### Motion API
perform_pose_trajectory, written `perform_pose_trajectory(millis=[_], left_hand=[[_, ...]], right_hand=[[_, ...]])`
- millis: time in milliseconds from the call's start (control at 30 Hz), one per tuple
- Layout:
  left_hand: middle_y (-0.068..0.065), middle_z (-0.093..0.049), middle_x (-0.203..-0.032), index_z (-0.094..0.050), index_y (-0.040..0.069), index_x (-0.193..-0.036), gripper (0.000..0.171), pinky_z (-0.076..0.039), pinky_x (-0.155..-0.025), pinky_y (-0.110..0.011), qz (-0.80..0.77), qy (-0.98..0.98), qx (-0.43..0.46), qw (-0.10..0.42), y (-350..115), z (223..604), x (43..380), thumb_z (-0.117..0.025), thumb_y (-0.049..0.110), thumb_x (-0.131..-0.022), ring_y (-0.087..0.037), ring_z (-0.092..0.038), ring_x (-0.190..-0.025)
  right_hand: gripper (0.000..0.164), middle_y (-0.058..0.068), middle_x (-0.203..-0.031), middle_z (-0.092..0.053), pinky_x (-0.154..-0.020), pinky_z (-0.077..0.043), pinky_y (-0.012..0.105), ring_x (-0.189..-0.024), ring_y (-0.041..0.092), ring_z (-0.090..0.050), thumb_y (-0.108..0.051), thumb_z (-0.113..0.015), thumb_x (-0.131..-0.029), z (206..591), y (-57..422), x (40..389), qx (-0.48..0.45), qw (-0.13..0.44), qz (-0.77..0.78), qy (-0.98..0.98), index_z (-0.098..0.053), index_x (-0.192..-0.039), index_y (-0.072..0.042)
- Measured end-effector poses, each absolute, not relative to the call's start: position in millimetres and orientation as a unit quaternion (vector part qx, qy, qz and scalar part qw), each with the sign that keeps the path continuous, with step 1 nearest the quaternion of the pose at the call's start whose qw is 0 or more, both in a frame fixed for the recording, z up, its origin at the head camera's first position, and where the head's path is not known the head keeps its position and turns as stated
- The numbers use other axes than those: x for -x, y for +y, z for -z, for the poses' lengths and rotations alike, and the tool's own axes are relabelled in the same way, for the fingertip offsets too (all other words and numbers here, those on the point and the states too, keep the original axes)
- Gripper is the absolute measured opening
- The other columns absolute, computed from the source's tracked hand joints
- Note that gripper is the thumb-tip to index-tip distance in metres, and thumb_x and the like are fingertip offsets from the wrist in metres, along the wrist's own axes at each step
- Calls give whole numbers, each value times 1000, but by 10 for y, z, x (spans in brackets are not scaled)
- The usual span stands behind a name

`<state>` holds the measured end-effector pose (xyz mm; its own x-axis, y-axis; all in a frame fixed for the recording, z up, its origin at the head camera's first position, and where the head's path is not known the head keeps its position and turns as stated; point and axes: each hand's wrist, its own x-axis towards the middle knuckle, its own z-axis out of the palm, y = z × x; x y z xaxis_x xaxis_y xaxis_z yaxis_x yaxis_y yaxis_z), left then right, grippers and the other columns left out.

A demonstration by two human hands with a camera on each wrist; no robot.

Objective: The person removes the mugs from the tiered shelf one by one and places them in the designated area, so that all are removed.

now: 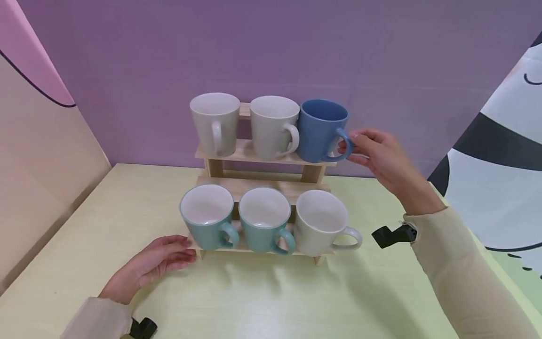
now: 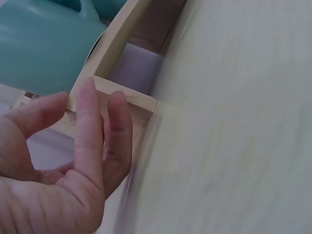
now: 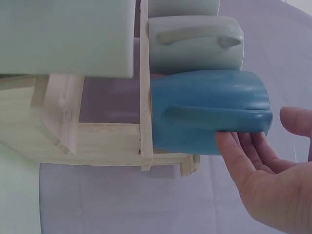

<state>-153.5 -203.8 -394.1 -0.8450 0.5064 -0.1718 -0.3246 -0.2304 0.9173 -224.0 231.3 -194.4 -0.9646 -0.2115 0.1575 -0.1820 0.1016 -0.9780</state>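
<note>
A two-tier wooden rack [image 1: 292, 188] holds two rows of mugs. On the upper tier's right end stands a blue mug [image 1: 315, 136], its handle turned right. My right hand [image 1: 381, 153] is at that handle; its fingers touch the handle's side, and the thumb stands apart from it in the right wrist view. To the left are two white mugs [image 1: 271, 136]. The lower tier bears two teal mugs [image 1: 207, 230] and a white mug [image 1: 313, 240]. My left hand [image 1: 156, 261] is at the rack's lower left corner, fingers loosely extended, with nothing held.
The rack stands on a pale wooden table [image 1: 271, 301] against a purple backdrop [image 1: 271, 47]. A panel with a black-and-white drawing [image 1: 499, 188] rises at the right. Black wrist cameras [image 1: 394, 235] are strapped at both sleeves.
</note>
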Motion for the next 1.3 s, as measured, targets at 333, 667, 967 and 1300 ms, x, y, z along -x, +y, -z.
perform_pose_trajectory(millis=[333,667,967,1300], left_hand=[[-2,-70,-91,-59,12,-97,8,-54,-74,-20,-774,576,-55,256,-2008,3909,1556,-51,9,-98,-11,-69,-85],[-2,-70,-94,-59,11,-100,6,-54,-76,-22,-770,582,-54,256,-2000,3910,1540,-54,12,-96,-13,-70,-88],[0,-71,-92,-64,11,-99,13,-54,-74,-21,-755,606,-50,245,-1986,3896,1548,-52,9,-97,-11,-70,-87],[0,-72,-90,-64,7,-102,15,-54,-72,-20,-751,613,-41,243,-1942,3882,1566,-50,6,-97,-10,-70,-84]], right_hand=[[27,-2,-91,-66,-77,-53,18,-87,10,-65,-29,-61,-92,1916,2309,2280,111,2,637,763,-59,-105,-5],[61,3,-124,-44,-104,-41,36,-112,18,-47,-41,-59,-91,1896,2193,2407,66,-20,553,831,-36,-136,-7],[79,14,-149,-30,-111,-30,48,-132,28,-34,-34,-63,-90,1819,2092,2517,80,-20,561,824,-18,-150,-7],[94,9,-157,-20,-113,-25,51,-141,30,-25,-29,-70,-85,1766,2084,2643,83,-8,549,832,-8,-153,-16]])
